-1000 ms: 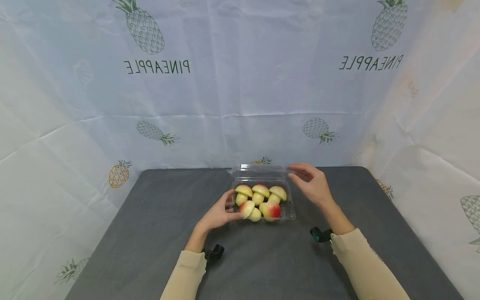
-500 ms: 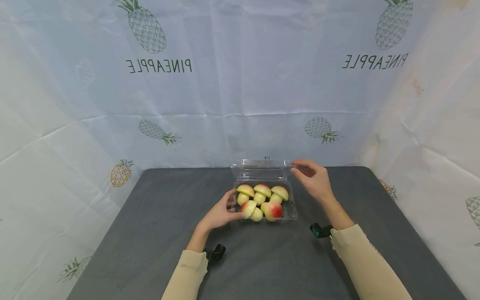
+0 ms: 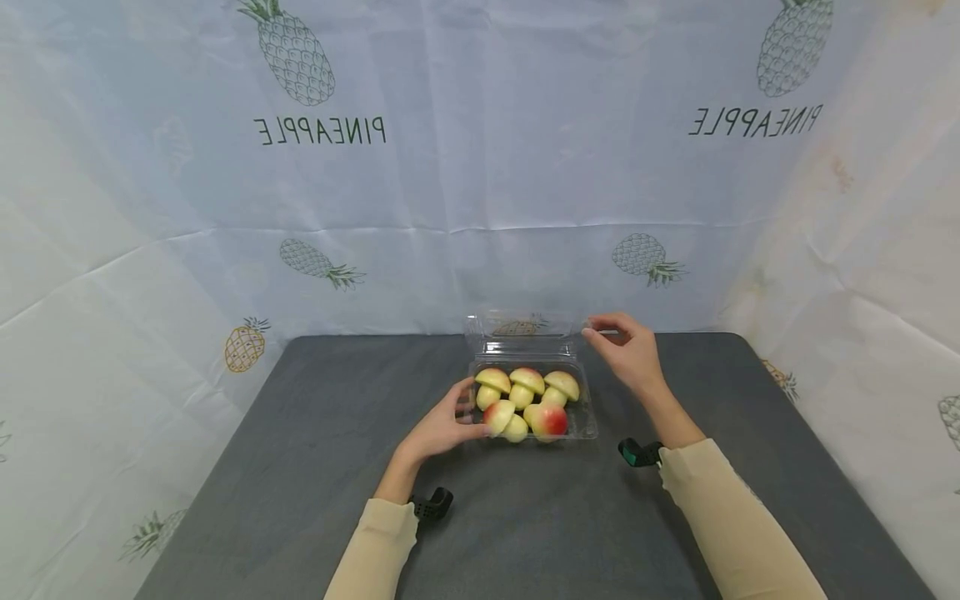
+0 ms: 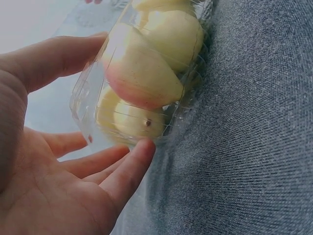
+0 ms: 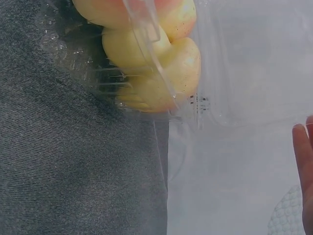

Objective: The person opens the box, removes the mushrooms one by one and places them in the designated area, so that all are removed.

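Note:
A clear plastic clamshell box [image 3: 587, 419] lies on the dark table, its hinged lid [image 3: 528, 329] raised at the back. Inside sit several yellow-and-red mushroom-shaped pieces [image 3: 527, 386] that look like fruit. My left hand [image 3: 441, 428] holds the box's left end, thumb at the front and fingers round the side; in the left wrist view its thumb [image 4: 63, 56] and little finger touch the plastic. The right hand [image 3: 630, 354] pinches the lid's right edge between thumb and fingers. Only fingertips [image 5: 303, 156] of that hand show in the right wrist view, beside the see-through lid [image 5: 264, 63].
The dark grey cloth-covered table [image 3: 525, 525] extends on both sides of the box. Behind it hangs a pale curtain [image 3: 525, 167] printed with pineapples, close to the table's back edge. Black wrist-worn devices [image 3: 432, 504] sit by both wrists.
The lid has swung further up and back, with the right hand rising slightly along its right edge. The left hand stays at the box's left end.

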`<state>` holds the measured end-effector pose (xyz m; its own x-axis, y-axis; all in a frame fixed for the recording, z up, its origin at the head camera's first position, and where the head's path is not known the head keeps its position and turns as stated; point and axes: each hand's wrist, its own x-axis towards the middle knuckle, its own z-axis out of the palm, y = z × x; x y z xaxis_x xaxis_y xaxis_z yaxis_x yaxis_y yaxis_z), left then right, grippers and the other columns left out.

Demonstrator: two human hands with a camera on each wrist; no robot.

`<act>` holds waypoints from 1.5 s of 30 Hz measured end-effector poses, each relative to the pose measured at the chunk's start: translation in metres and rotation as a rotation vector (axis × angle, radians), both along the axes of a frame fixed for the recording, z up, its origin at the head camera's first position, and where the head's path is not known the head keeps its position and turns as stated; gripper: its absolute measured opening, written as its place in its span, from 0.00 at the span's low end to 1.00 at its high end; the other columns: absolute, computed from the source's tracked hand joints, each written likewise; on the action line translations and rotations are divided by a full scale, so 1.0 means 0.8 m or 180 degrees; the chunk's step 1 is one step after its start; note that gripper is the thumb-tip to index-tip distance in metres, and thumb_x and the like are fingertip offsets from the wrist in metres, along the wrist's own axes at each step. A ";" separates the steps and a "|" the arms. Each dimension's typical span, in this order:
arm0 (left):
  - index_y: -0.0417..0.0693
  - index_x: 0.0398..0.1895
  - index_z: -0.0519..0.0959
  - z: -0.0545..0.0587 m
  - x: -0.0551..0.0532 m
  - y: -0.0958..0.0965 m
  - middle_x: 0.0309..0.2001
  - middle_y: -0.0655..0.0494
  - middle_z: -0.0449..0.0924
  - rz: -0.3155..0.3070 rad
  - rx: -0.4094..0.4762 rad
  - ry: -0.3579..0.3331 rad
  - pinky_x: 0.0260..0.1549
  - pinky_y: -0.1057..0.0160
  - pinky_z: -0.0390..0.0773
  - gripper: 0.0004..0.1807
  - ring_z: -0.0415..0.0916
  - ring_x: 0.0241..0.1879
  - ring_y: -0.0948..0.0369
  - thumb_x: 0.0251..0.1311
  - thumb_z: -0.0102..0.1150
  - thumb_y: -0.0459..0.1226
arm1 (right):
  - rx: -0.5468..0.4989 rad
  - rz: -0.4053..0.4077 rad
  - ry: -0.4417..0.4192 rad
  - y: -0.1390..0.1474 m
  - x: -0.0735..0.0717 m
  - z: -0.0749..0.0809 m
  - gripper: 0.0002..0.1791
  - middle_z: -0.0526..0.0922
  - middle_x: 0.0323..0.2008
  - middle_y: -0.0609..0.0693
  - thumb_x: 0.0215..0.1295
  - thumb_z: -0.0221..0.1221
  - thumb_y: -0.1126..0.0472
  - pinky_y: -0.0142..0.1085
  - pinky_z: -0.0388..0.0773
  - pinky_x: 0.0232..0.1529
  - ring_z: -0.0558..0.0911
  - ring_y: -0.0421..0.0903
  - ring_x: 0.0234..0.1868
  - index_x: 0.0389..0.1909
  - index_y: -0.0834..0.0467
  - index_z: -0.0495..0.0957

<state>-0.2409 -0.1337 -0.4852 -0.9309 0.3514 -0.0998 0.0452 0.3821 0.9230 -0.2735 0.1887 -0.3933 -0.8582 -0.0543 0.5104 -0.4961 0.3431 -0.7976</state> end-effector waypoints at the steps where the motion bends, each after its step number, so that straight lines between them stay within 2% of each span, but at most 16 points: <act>1: 0.47 0.83 0.47 0.000 0.000 0.000 0.77 0.35 0.51 0.0005 0.0004 0.0005 0.62 0.41 0.74 0.54 0.62 0.71 0.38 0.62 0.72 0.45 | 0.0013 -0.0009 -0.0008 0.000 -0.002 -0.001 0.14 0.81 0.48 0.63 0.68 0.65 0.68 0.23 0.79 0.46 0.79 0.32 0.46 0.51 0.72 0.81; 9: 0.48 0.83 0.47 0.001 0.000 -0.001 0.77 0.36 0.51 0.0014 -0.0015 -0.0011 0.63 0.41 0.74 0.54 0.62 0.71 0.39 0.62 0.72 0.45 | 0.0019 0.0007 0.0015 -0.001 -0.011 0.001 0.13 0.81 0.49 0.69 0.70 0.63 0.70 0.20 0.76 0.46 0.78 0.32 0.46 0.50 0.74 0.81; 16: 0.48 0.83 0.47 0.004 0.001 0.001 0.77 0.36 0.52 0.0048 -0.0011 -0.0033 0.62 0.40 0.74 0.54 0.63 0.71 0.38 0.62 0.72 0.44 | 0.0004 0.0000 -0.0039 0.001 -0.020 -0.006 0.12 0.82 0.48 0.69 0.70 0.62 0.71 0.19 0.76 0.44 0.79 0.33 0.44 0.50 0.74 0.81; 20: 0.48 0.83 0.47 0.004 0.001 0.003 0.77 0.36 0.52 0.0028 0.0004 -0.0054 0.62 0.40 0.74 0.54 0.62 0.71 0.38 0.62 0.72 0.44 | 0.0072 -0.0091 -0.0039 0.009 -0.042 -0.031 0.12 0.82 0.48 0.68 0.70 0.63 0.69 0.21 0.75 0.44 0.78 0.32 0.44 0.50 0.72 0.82; 23: 0.49 0.83 0.46 0.001 -0.001 0.001 0.77 0.36 0.51 0.0012 -0.0006 -0.0053 0.62 0.41 0.74 0.55 0.62 0.71 0.38 0.61 0.72 0.45 | 0.0101 -0.0131 -0.0083 0.014 -0.060 -0.051 0.13 0.82 0.49 0.66 0.71 0.63 0.65 0.26 0.76 0.46 0.77 0.32 0.44 0.51 0.71 0.82; 26: 0.50 0.83 0.46 0.000 -0.002 -0.001 0.77 0.36 0.51 0.0018 -0.0013 -0.0035 0.62 0.41 0.74 0.55 0.62 0.71 0.38 0.61 0.73 0.46 | 0.0130 -0.0137 -0.0138 0.014 -0.066 -0.057 0.15 0.83 0.49 0.63 0.72 0.63 0.61 0.32 0.77 0.48 0.77 0.30 0.44 0.51 0.69 0.82; 29: 0.50 0.83 0.46 -0.002 -0.003 -0.001 0.77 0.37 0.52 0.0017 -0.0015 -0.0043 0.63 0.41 0.73 0.55 0.62 0.71 0.39 0.61 0.73 0.47 | 0.0147 -0.0147 -0.0159 0.014 -0.068 -0.060 0.16 0.83 0.48 0.62 0.73 0.63 0.59 0.32 0.78 0.48 0.78 0.31 0.44 0.52 0.68 0.82; 32: 0.48 0.83 0.46 -0.001 -0.003 -0.001 0.76 0.35 0.52 -0.0014 -0.0020 -0.0031 0.63 0.41 0.73 0.56 0.61 0.71 0.38 0.61 0.73 0.46 | 0.0168 -0.0167 -0.0175 0.015 -0.069 -0.063 0.16 0.83 0.47 0.61 0.73 0.63 0.59 0.35 0.79 0.46 0.79 0.37 0.44 0.51 0.67 0.82; 39: 0.50 0.83 0.46 0.000 -0.002 -0.001 0.77 0.37 0.51 0.0020 -0.0003 -0.0073 0.63 0.41 0.73 0.56 0.61 0.72 0.39 0.60 0.73 0.46 | 0.0161 -0.0178 -0.0265 0.013 -0.072 -0.069 0.15 0.83 0.47 0.62 0.72 0.63 0.59 0.52 0.79 0.52 0.81 0.56 0.48 0.51 0.67 0.82; 45: 0.48 0.83 0.46 0.000 -0.002 0.000 0.77 0.36 0.52 -0.0003 0.0000 -0.0044 0.64 0.41 0.72 0.55 0.61 0.71 0.38 0.61 0.72 0.45 | 0.0220 -0.0230 -0.0336 0.013 -0.073 -0.079 0.16 0.83 0.48 0.64 0.73 0.63 0.58 0.56 0.77 0.53 0.80 0.59 0.49 0.52 0.67 0.81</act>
